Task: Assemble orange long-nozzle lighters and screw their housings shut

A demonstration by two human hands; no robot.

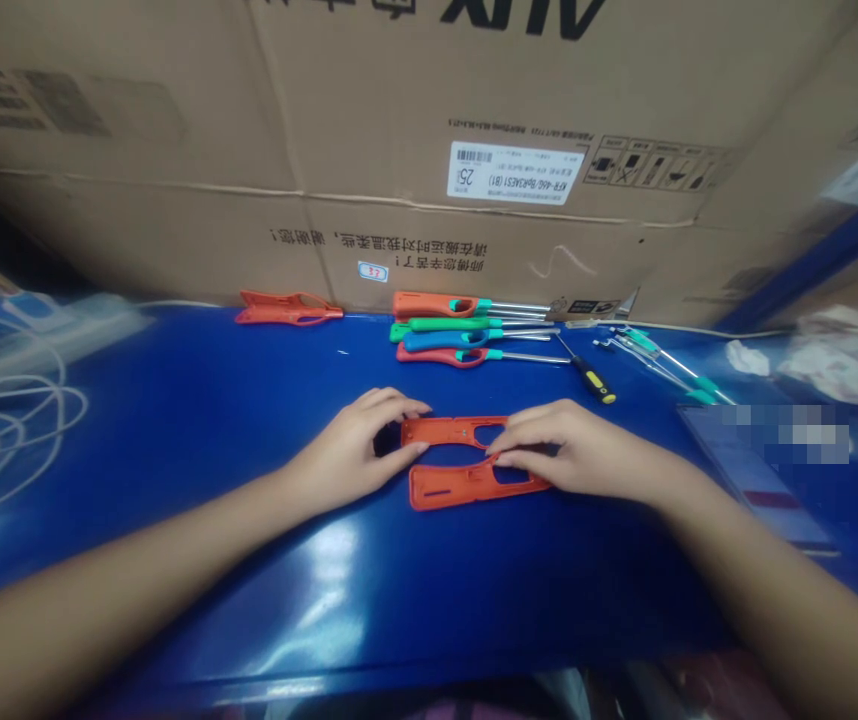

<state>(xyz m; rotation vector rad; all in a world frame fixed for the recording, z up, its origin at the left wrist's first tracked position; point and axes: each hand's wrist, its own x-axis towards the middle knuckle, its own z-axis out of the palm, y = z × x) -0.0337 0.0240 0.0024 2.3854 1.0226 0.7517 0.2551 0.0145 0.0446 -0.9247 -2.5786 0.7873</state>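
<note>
Two orange lighter casing halves lie side by side on the blue table: an upper half point(440, 432) and a lower half point(448, 487), each with a finger hole toward its right end. My left hand point(358, 445) holds the left end of the upper half, thumb below and fingers above. At the right, my right hand point(560, 445) has its fingertips pinched together at the finger holes, between the two halves. It covers their right ends. Whether it grips one half or both is hard to make out.
Behind stand several assembled gas lighters point(444, 340), a screwdriver point(594, 383) and metal lighter rods point(661, 362). Another orange casing point(286, 308) lies back left. A large cardboard box point(369, 130) closes off the back. White cable point(16, 400) coils left; a flat phone-like device point(751, 480) lies right.
</note>
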